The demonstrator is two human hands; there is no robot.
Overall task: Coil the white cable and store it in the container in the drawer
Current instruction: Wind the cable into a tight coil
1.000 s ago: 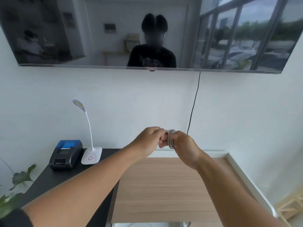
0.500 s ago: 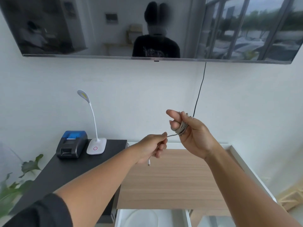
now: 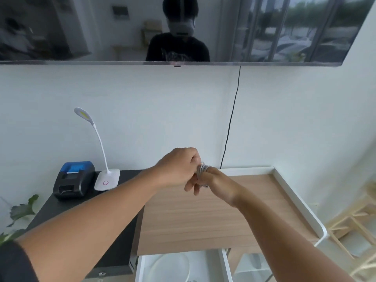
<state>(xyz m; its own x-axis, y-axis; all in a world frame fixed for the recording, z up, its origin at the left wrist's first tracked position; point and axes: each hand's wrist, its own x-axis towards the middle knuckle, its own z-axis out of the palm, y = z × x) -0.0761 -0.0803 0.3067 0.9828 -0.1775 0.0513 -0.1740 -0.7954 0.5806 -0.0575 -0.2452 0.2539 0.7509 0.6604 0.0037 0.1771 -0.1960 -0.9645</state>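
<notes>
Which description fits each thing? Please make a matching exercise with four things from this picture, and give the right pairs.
Things:
1. white cable
2. desk lamp
3. printer
4. drawer

Descriptions:
a. black and blue, left of the lamp's base
b. pulled open, at the bottom edge
c. coiled around fingers of the right hand
d. white, on the black table

Pairs: 1-c, 2-d, 3-a, 4-b

You have one view only, from your head, wide-angle, facing forward and slightly down at the wall. Your hands (image 3: 195, 171) sit close, mid-frame, arms reaching in from the bottom corners. The table (image 3: 203, 216) fills the lower half; the screen (image 3: 264, 37) spans the top edge.
</notes>
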